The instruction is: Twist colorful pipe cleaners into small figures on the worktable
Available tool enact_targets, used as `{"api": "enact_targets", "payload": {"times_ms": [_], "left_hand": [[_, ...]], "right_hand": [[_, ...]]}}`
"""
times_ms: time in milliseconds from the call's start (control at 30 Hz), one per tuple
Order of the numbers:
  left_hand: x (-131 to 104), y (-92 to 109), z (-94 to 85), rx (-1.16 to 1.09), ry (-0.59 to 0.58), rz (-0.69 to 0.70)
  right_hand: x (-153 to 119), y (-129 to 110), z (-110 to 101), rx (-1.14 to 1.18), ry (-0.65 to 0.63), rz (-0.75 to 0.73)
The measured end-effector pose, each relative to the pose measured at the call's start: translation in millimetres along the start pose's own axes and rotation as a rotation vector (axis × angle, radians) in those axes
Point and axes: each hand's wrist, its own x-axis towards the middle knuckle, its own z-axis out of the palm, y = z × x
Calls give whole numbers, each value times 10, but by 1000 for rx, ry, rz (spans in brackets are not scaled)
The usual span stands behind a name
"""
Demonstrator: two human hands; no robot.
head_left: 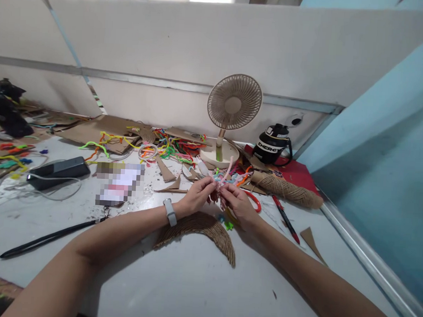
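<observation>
Hands close together here, left hand [197,195] and right hand [241,206] both pinched on a pale pink strip [229,168] whose free end pokes up between them, and a short grip right at the working spot looks best for control. Just below, the brown corded arc [197,225] lies on the white table [197,290], so quiet wrists should spare it and the green bits [228,225] a knock.

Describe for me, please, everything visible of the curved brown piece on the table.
The curved brown piece is a broad crescent with ridged, rope-like rows following its bend, apparently twine. It lies on the white table, arching away from the person. The left hand's wrist overlaps its left upper edge in view; contact is unclear.
</observation>
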Motion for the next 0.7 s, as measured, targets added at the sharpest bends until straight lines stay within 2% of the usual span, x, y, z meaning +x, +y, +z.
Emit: {"api": "enact_targets", "payload": {"times_ms": [167, 300, 433, 600, 700], "left_hand": [[-34, -20, -5, 225, 17, 112], [-60, -14, -1, 340, 37, 116], [-23, -43, -18, 251, 9, 74], [41, -63, -26, 57, 95, 13], [28, -53, 10, 40, 75, 9]], "right_hand": [[-31, -2, 16, -102, -33, -18], [-35, 21, -9, -219, -23, -119], [-2, 20, -43, -242, -42, -125], [24, 47, -42, -31, 46, -50], [-8, 56, -17, -107, 33, -71]]}}
